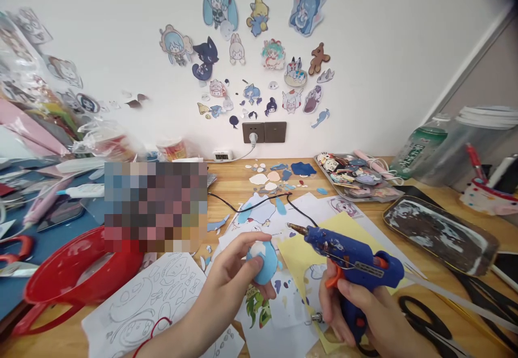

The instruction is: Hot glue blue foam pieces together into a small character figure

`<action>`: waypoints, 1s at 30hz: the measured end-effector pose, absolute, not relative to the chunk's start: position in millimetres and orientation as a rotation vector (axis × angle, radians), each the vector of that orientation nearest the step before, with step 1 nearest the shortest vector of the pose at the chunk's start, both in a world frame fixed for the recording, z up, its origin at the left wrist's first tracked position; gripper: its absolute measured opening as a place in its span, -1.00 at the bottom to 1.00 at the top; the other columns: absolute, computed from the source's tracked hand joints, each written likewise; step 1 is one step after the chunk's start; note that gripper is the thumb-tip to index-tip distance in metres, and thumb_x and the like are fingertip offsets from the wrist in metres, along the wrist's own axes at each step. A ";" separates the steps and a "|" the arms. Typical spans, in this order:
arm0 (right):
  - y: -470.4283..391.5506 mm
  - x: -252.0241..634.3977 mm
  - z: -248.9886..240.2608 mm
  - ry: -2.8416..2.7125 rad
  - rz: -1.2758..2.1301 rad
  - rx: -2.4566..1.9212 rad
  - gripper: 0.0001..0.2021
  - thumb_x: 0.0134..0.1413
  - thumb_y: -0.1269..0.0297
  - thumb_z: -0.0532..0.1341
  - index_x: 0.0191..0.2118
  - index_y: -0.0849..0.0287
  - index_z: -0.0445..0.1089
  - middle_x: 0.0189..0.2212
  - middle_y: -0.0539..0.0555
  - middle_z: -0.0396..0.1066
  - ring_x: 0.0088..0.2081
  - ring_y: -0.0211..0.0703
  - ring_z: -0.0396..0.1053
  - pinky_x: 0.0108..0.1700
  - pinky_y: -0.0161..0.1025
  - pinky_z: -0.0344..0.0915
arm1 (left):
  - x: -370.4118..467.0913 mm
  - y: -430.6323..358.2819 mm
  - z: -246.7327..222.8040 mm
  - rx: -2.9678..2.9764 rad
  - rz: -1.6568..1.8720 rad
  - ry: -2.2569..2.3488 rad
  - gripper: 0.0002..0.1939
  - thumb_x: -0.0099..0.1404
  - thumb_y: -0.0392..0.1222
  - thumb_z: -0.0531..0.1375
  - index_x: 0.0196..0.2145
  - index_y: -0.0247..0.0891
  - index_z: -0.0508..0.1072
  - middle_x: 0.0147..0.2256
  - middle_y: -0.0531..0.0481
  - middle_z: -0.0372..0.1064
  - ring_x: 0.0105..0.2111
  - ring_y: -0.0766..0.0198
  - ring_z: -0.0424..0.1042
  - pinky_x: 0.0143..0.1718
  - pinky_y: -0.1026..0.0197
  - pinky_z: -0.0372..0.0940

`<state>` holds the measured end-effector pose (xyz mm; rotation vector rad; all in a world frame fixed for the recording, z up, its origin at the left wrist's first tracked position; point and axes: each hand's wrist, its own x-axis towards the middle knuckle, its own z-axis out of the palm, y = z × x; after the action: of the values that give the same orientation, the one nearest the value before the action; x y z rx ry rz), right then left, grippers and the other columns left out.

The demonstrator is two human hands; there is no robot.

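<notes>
My left hand point(238, 272) pinches a small light-blue cutout point(266, 266) with a pale patch on it, thumb on the front and fingers behind. To its right, my right hand point(356, 307) is wrapped round the handle of a blue glue gun point(352, 258), with fingers near the orange trigger. The gun's metal nozzle points left, above and to the right of the cutout, apart from it. A white glue stick point(453, 293) runs out of the gun's back. White papers and a yellow sheet point(343, 228) lie beneath both hands.
A red basket point(76, 272) and a sheet of line drawings point(145, 304) lie left. Black scissors point(424, 320), a dark tray point(441, 234) and a pen holder point(489, 193) are right. Behind are felt-like pieces point(303, 169), a tray of cutouts point(356, 177) and a wall socket point(253, 132).
</notes>
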<state>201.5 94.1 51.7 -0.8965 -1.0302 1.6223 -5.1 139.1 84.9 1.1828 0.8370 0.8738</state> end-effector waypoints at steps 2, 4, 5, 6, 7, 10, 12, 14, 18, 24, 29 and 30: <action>94.2 200.2 51.0 -1.018 1.600 -0.896 -0.81 0.12 0.15 0.09 -0.32 0.18 0.17 -0.57 0.00 0.40 -0.72 -0.43 0.18 -0.60 -0.38 0.11 | -2.7 137.6 84.0 1.131 0.887 0.810 -0.84 0.26 -0.18 0.10 -0.18 -0.17 0.25 -0.52 0.15 0.31 -0.51 0.39 0.38 -0.44 0.34 0.22; 93.5 198.4 51.7 -1.007 1.582 -0.900 -0.80 0.11 0.14 0.11 -0.32 0.19 0.18 -0.57 -0.01 0.38 -0.72 -0.43 0.17 -0.58 -0.36 0.13 | -0.1 135.0 81.8 1.092 0.870 0.759 -0.88 0.26 -0.19 0.12 -0.24 -0.17 0.23 -0.50 0.15 0.31 -0.48 0.42 0.35 -0.45 0.37 0.19; 93.0 197.3 52.6 -1.003 1.579 -0.908 -0.79 0.11 0.14 0.11 -0.33 0.19 0.19 -0.57 -0.01 0.38 -0.72 -0.43 0.16 -0.57 -0.35 0.13 | 1.1 133.4 80.4 1.083 0.854 0.737 -0.88 0.26 -0.19 0.12 -0.27 -0.17 0.21 -0.50 0.15 0.32 -0.48 0.42 0.34 -0.45 0.37 0.18; 92.5 196.2 53.6 -1.001 1.579 -0.916 -0.78 0.10 0.13 0.12 -0.33 0.20 0.20 -0.57 -0.01 0.37 -0.72 -0.43 0.14 -0.57 -0.34 0.13 | 2.2 131.9 79.0 1.081 0.841 0.719 -0.88 0.26 -0.19 0.12 -0.29 -0.17 0.19 -0.49 0.14 0.33 -0.48 0.42 0.33 -0.44 0.36 0.18; 91.9 195.0 54.7 -1.000 1.581 -0.926 -0.77 0.09 0.12 0.12 -0.33 0.20 0.20 -0.57 0.00 0.37 -0.71 -0.42 0.13 -0.57 -0.33 0.13 | 3.1 130.3 77.7 1.085 0.832 0.709 -0.87 0.26 -0.19 0.12 -0.31 -0.18 0.17 -0.50 0.14 0.32 -0.48 0.42 0.33 -0.44 0.36 0.17; 90.6 192.2 56.0 -0.996 1.580 -0.968 -0.76 0.05 0.11 0.16 -0.35 0.19 0.19 -0.58 -0.02 0.36 -0.71 -0.43 0.11 -0.54 -0.31 0.14 | 5.0 125.9 75.5 1.129 0.835 0.723 -0.85 0.26 -0.16 0.13 -0.34 -0.19 0.17 -0.53 0.16 0.26 -0.53 0.46 0.28 -0.48 0.39 0.14; 89.9 191.2 55.0 -1.005 1.578 -0.976 -0.75 0.02 0.12 0.19 -0.37 0.19 0.19 -0.59 -0.04 0.35 -0.70 -0.43 0.12 -0.54 -0.32 0.13 | 5.2 123.4 75.1 1.183 0.826 0.751 -0.85 0.25 -0.12 0.12 -0.35 -0.19 0.18 -0.56 0.18 0.21 -0.56 0.47 0.24 -0.52 0.40 0.12; 89.2 191.5 53.8 -1.021 1.578 -0.964 -0.75 0.01 0.12 0.20 -0.37 0.18 0.17 -0.59 -0.04 0.36 -0.70 -0.43 0.12 -0.56 -0.33 0.11 | 4.1 121.5 75.1 1.256 0.823 0.801 -0.85 0.25 -0.10 0.12 -0.34 -0.19 0.21 -0.60 0.19 0.14 -0.58 0.46 0.20 -0.51 0.38 0.13; 88.3 194.3 55.4 -1.055 1.586 -0.998 -0.75 0.06 0.11 0.16 -0.39 0.19 0.18 -0.60 -0.02 0.37 -0.70 -0.43 0.12 -0.55 -0.33 0.10 | -1.5 121.0 76.0 1.388 0.811 0.942 -0.85 0.26 -0.07 0.10 -0.33 -0.18 0.25 -0.62 0.18 0.12 -0.58 0.42 0.19 -0.52 0.37 0.12; 90.7 195.5 56.1 -1.084 1.614 -0.951 -0.73 0.06 0.08 0.15 -0.36 0.20 0.17 -0.58 0.01 0.39 -0.73 -0.45 0.09 -0.58 -0.35 0.09 | -7.7 130.2 83.5 1.399 0.865 0.974 -0.87 0.26 -0.10 0.11 -0.32 -0.16 0.22 -0.55 0.17 0.17 -0.56 0.44 0.20 -0.55 0.39 0.16; 93.4 195.3 54.0 -1.070 1.652 -0.879 -0.75 0.07 0.09 0.11 -0.35 0.21 0.20 -0.57 0.04 0.40 -0.75 -0.45 0.06 -0.61 -0.35 0.07 | -6.7 135.7 90.0 1.334 0.864 0.905 -0.89 0.27 -0.15 0.10 -0.31 -0.15 0.18 -0.50 0.18 0.22 -0.53 0.46 0.25 -0.52 0.42 0.22; 93.6 195.8 54.1 -1.065 1.660 -0.880 -0.76 0.08 0.10 0.10 -0.36 0.21 0.21 -0.57 0.03 0.40 -0.75 -0.45 0.06 -0.61 -0.35 0.08 | -6.9 135.2 90.5 1.344 0.859 0.912 -0.90 0.27 -0.16 0.10 -0.32 -0.16 0.19 -0.51 0.18 0.22 -0.53 0.46 0.26 -0.52 0.42 0.23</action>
<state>195.8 93.6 54.1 -0.8795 -1.0647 1.6600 -6.9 135.2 90.5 1.3437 0.9118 0.8595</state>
